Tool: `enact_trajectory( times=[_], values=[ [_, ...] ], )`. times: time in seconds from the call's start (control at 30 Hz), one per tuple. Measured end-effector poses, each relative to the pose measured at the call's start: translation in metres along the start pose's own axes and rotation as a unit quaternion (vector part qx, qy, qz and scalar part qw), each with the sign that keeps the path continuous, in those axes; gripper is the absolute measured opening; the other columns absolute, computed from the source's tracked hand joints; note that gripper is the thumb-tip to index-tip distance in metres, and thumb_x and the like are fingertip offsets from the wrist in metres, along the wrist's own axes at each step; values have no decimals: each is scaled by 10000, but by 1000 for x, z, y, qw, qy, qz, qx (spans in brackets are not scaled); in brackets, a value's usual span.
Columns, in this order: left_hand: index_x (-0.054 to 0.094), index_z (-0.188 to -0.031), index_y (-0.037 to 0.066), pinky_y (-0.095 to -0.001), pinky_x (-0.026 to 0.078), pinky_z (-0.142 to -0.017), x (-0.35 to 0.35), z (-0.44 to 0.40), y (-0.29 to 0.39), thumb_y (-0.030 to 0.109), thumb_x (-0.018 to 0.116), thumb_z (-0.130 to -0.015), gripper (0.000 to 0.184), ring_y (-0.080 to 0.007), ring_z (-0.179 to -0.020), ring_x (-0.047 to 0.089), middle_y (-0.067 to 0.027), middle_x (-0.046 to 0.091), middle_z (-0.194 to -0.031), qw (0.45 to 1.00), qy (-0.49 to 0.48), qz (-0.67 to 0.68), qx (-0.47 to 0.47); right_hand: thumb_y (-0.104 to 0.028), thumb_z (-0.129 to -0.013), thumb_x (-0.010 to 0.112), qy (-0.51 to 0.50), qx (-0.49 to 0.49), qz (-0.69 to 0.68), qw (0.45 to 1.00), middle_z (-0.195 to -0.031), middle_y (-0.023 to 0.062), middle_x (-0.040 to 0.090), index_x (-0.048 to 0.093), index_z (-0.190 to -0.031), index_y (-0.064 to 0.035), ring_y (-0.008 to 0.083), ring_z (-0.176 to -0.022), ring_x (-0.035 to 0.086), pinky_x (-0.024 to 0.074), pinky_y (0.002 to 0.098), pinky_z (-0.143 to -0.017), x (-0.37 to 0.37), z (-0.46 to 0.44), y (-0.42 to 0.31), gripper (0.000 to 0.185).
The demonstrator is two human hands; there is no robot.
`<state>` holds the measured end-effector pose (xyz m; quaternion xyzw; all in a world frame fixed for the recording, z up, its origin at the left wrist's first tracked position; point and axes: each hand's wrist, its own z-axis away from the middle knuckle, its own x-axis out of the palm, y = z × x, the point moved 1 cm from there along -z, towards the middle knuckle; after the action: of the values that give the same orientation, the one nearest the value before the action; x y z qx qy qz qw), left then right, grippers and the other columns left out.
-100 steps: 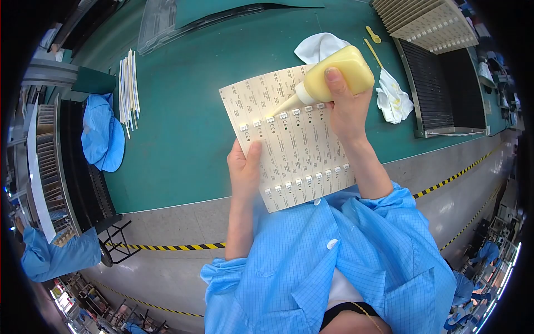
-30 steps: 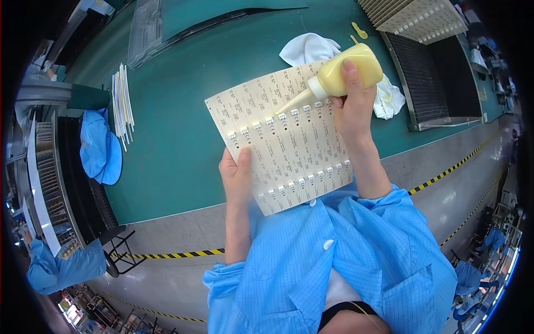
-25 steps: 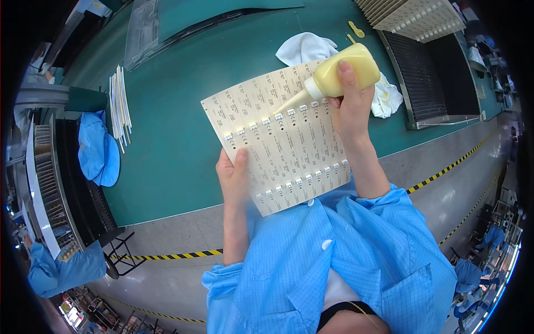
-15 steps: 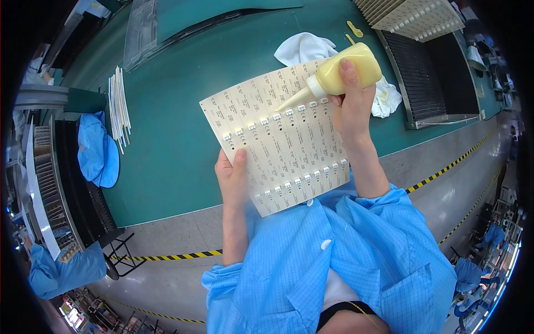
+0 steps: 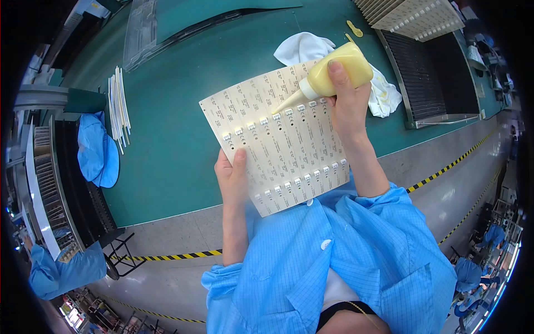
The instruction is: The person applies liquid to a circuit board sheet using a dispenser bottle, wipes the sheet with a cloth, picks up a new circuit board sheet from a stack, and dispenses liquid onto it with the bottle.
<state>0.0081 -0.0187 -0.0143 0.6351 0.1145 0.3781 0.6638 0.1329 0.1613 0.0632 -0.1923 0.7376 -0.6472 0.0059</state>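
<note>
A cream-coloured circuit board panel (image 5: 289, 150), printed with rows of text and carrying two rows of small white connectors, is tilted in front of my body. My left hand (image 5: 232, 173) grips its left edge, thumb on the front face. In my right hand (image 5: 349, 103) is a squeeze bottle (image 5: 340, 69) of pale yellow liquid, lying at a slant with a long tapered nozzle. The nozzle tip is at the upper connector row, near its middle; whether it touches cannot be told. The fingers behind the bottle and panel are hidden.
White cloths (image 5: 305, 49) lie on the green table (image 5: 167, 167) behind the panel. A black slotted rack (image 5: 431, 78) stands right, with more panels (image 5: 420, 21) above it. Thin white strips (image 5: 118, 108) and a blue cloth (image 5: 97, 147) are left, beside another rack (image 5: 72, 189).
My right hand has shifted the bottle slightly left, its nozzle tip moving a little left along the upper connector row. My left hand and the panel have stayed put.
</note>
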Motion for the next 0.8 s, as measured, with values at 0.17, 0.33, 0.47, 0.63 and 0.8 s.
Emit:
enact_trajectory(
  times=[0.17,0.33,0.47,0.63,0.8],
  values=[
    [462,-1083,-48,-241,450,-719,0,0,0,215,528,-857,353,-96,-827,546,-90,577,-976,1000,0,-6,0,-291,-789,631,0,-1,6,1000,-641,-22,533,578,-789,-27,24,-525,445,330,180,-438,0,1,-1,270],
    [463,-1085,-44,-240,451,-718,0,0,0,229,534,-856,363,-95,-824,546,-86,579,-970,1000,-3,-2,2,-290,-789,632,-5,-4,5,1000,-641,-22,534,579,-792,-28,23,-524,449,333,179,-435,-1,1,0,268],
    [464,-1086,-42,-240,451,-719,1,0,0,230,537,-856,364,-93,-824,545,-84,579,-970,1000,-5,4,3,-290,-793,626,-5,-11,3,1000,-644,-17,523,557,-816,-37,19,-499,427,306,173,-407,-1,1,0,263],
    [465,-1083,-43,-240,450,-727,1,0,0,223,532,-859,353,-93,-831,544,-85,577,-979,1000,-4,3,7,-291,-804,607,-6,-26,12,1000,-648,-13,495,516,-862,-57,9,-462,382,246,160,-363,-1,1,2,258],
    [463,-1081,-45,-239,449,-732,2,0,1,218,529,-861,349,-94,-838,545,-89,575,-986,1000,-6,5,6,-304,-801,609,0,-33,32,999,-650,-8,502,521,-848,-53,11,-463,385,248,158,-364,-2,1,1,270]
  ],
)
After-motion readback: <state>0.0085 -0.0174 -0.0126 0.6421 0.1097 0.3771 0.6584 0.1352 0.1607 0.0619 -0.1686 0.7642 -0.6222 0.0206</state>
